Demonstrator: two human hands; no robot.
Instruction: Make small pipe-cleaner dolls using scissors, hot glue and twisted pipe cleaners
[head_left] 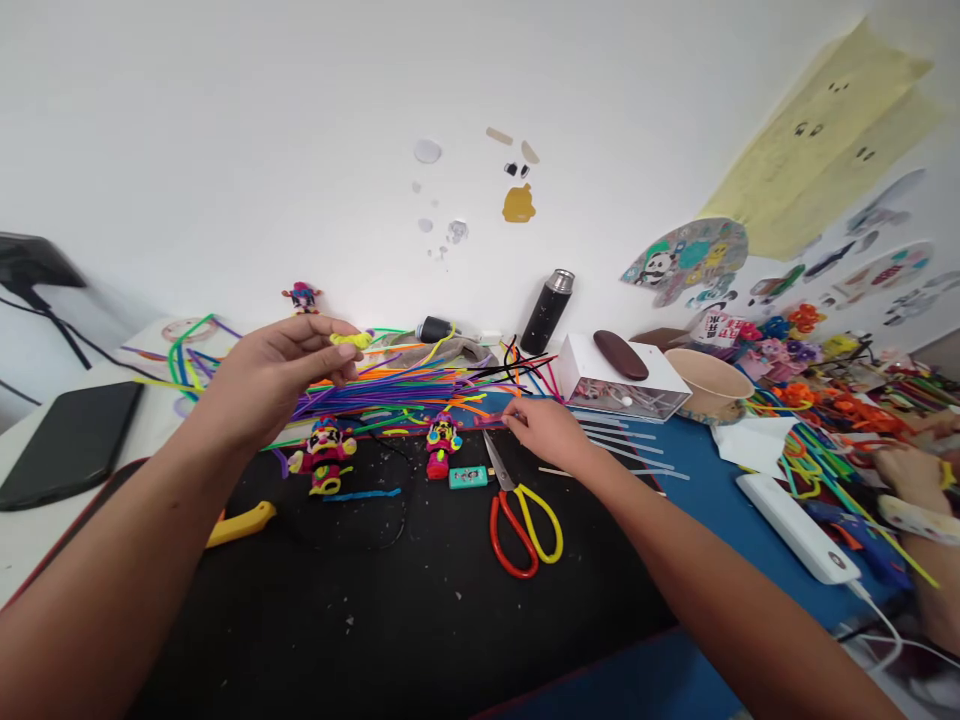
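Observation:
My left hand (pixel 281 365) is raised over a bundle of pipe cleaners (pixel 390 390), pinching a small yellow piece of twisted pipe cleaner (pixel 352 341) with a purple tip. Low over the mat, my right hand (pixel 546 430) has its fingertips closed on a short dark pink pipe cleaner piece (pixel 489 420). Just below those fingertips are the points of the scissors (pixel 517 505), which have one red and one yellow handle. Two colourful pipe cleaner figures, one at the left (pixel 326 455) and one in the middle (pixel 442 443), are on the black mat (pixel 360 620). Beside the middle figure lies a teal lighter-like item (pixel 469 477).
A black flask (pixel 547 312) and a white box (pixel 622 378) stand by the wall. A tablet (pixel 71 440) lies at the left, near a yellow-handled tool (pixel 244 524). At the right are a white device (pixel 799 528), a paper bowl (pixel 709 383) and another person's hand (pixel 911 475).

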